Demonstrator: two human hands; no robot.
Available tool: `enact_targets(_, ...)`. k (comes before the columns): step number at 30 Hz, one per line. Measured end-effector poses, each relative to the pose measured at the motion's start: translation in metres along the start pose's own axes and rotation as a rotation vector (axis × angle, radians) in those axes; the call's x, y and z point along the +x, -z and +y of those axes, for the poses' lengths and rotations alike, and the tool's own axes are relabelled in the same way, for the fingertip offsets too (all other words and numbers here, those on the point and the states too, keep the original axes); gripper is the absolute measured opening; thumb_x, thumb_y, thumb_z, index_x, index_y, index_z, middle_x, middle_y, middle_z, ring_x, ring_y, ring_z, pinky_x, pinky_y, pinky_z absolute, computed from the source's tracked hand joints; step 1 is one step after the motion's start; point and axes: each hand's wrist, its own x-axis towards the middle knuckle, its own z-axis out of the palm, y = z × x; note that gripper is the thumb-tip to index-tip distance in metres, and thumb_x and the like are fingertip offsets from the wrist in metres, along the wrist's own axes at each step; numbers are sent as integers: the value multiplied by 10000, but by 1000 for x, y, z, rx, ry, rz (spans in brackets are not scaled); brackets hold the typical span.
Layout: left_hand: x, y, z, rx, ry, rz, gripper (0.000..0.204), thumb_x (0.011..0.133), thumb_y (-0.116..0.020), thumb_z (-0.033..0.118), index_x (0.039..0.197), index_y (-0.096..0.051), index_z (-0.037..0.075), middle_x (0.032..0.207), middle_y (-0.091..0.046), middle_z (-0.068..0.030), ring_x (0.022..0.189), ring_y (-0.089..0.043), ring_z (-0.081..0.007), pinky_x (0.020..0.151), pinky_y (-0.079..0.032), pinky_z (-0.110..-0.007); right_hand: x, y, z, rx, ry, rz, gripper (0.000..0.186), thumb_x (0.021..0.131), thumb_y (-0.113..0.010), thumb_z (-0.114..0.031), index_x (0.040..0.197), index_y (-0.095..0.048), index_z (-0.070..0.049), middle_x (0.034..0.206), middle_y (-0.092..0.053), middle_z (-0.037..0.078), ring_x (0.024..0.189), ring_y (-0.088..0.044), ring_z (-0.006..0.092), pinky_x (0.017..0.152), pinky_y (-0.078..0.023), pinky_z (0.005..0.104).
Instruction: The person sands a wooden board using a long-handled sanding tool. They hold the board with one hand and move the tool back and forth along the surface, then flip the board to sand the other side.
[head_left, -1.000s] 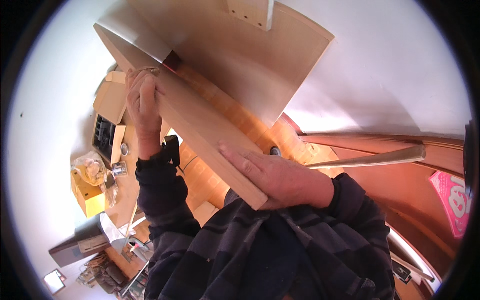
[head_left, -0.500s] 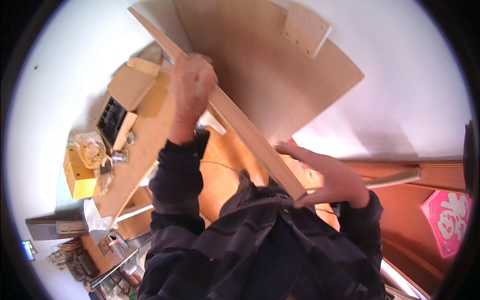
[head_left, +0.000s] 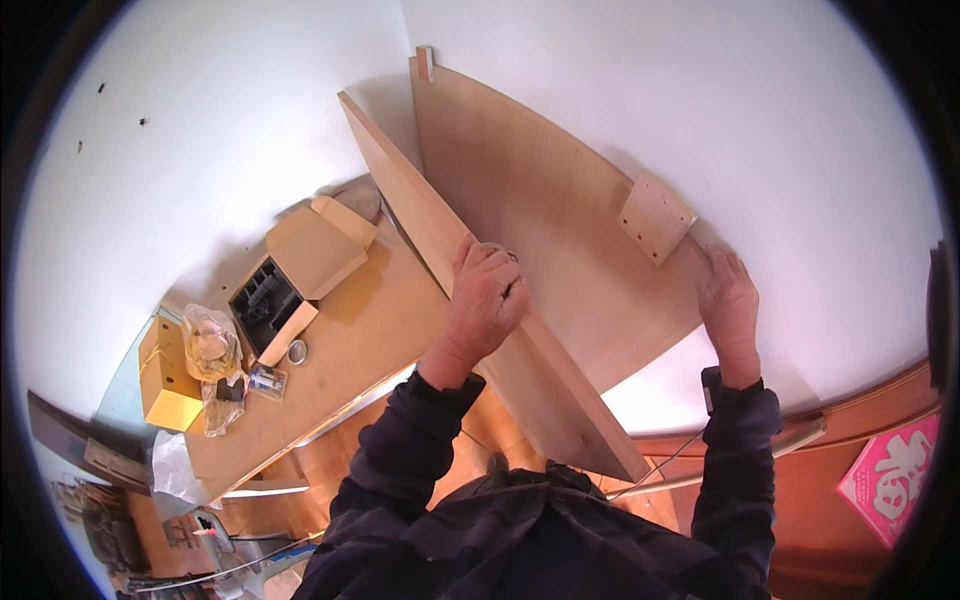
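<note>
White wall (head_left: 800, 130) | left hand (head_left: 488, 297): fingers clasped over board (head_left: 560, 395) | right hand (head_left: 730, 300): at panel (head_left: 560, 220), grip unclear

The left hand (head_left: 487, 302) hides a stretch of a wooden board (head_left: 560, 390), which itself blocks part of the larger panel (head_left: 560, 200) behind. At right, a pink sign (head_left: 890, 480) runs out of view; what a plastic bag (head_left: 211, 338) holds and the clutter (head_left: 105, 530) at lower left defy identification.

Tan board (head_left: 565, 392), yellow box (head_left: 168, 378), pink-and-white sign (head_left: 893, 482)

two hands (head_left: 487, 305) (head_left: 728, 312), two large boards (head_left: 560, 400) (head_left: 540, 195), one carton (head_left: 315, 252), one yellow box (head_left: 168, 375)
</note>
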Motion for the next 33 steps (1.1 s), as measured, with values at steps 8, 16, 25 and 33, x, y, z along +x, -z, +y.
enact_targets(8,2,-8,-1,-15,4,39,93,820,-621,80,743,-622,28,893,-673,-100,1051,-606,-307,1123,-342,-516,-11,-26,-16,-86,47,186,453,867,-691,-101,1314,-634,-48,1231,-643,127,1141,-588,350,975,-471,464)
enact_targets(16,4,-2,5,-7,40,-57,102,829,-599,73,743,-605,19,877,-658,-89,1063,-605,-303,1153,-325,-535,-13,-37,-21,-167,-52,164,498,865,-688,-98,1351,-598,-38,1259,-610,116,1142,-572,331,961,-465,463)
enact_targets(25,1,2,0,-4,-34,-66,174,889,-570,148,759,-560,32,904,-627,-127,1069,-582,-331,1082,-352,-488,23,-41,-22,285,-231,145,564,933,-670,-131,1468,-522,-28,1182,-686,172,1084,-652,381,932,-532,473)
enact_targets(33,-5,6,-3,-10,18,-65,147,905,-570,158,820,-604,44,962,-639,-114,1121,-572,-325,1157,-303,-523,38,-50,-30,342,-376,35,476,1022,-582,-173,1482,-520,-69,1230,-711,217,1137,-688,365,964,-543,441)
